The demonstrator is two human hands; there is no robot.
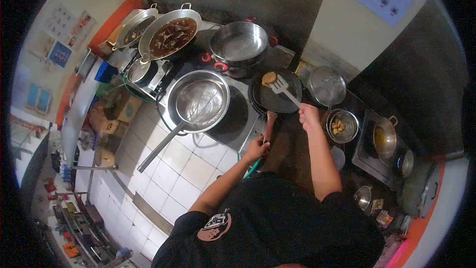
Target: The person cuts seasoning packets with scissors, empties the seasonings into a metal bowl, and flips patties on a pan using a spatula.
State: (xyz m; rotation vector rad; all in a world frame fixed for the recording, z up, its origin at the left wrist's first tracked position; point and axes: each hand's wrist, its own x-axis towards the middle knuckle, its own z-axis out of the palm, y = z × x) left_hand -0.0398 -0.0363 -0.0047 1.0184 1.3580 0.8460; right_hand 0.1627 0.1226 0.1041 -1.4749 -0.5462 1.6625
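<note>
My left hand (258,148) is closed around the brown handle (270,124) of a dark round frying pan (285,97). In my right hand (309,115) is a pale slotted spatula (282,88), its head over the pan. A browned piece of food (269,78) lies against the spatula's tip, near the pan's upper left edge. To the left of the pan, a large steel saucepan (174,97) with a long grey handle holds a whisk (200,106). To the pan's right is a wire strainer (327,86).
Behind the pan stands a steel steamer pot (239,41) with red handles. Two wide pans, one of them a wok of dark liquid (173,37), are at the upper left. A bowl of yellowish pieces (338,127) and a pan of yellow liquid (385,139) are on the right.
</note>
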